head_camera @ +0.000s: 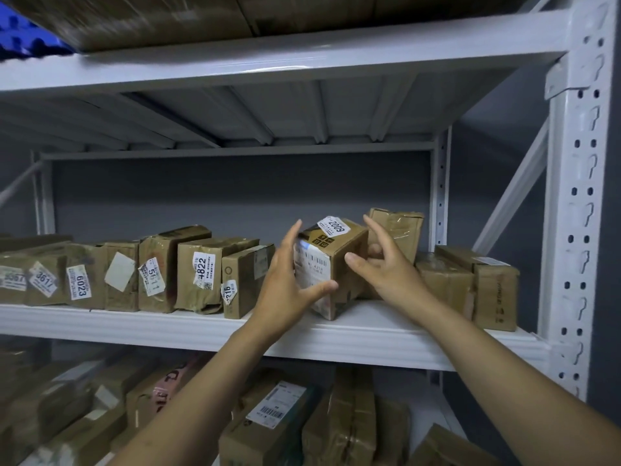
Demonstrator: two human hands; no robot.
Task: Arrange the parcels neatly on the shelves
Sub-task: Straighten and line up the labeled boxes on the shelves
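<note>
A small cardboard parcel [347, 284] with a white "2009" sticker stands on the middle shelf [369, 327], turned at an angle to the row. My left hand [285, 284] lies against its left side with straight fingers, thumb stretched across the labelled front. My right hand [386, 270] is at its right side with spread fingers, its thumb touching the brown face. Neither hand is curled round the parcel. To the left, a row of labelled parcels [198, 267] stands along the shelf.
A taped parcel [400, 230] stands upright behind my right hand, and two more parcels [494, 290] sit at the right end by the white post [578, 196]. Several parcels [275, 422] fill the lower shelf. Large boxes [151, 18] sit on the top shelf.
</note>
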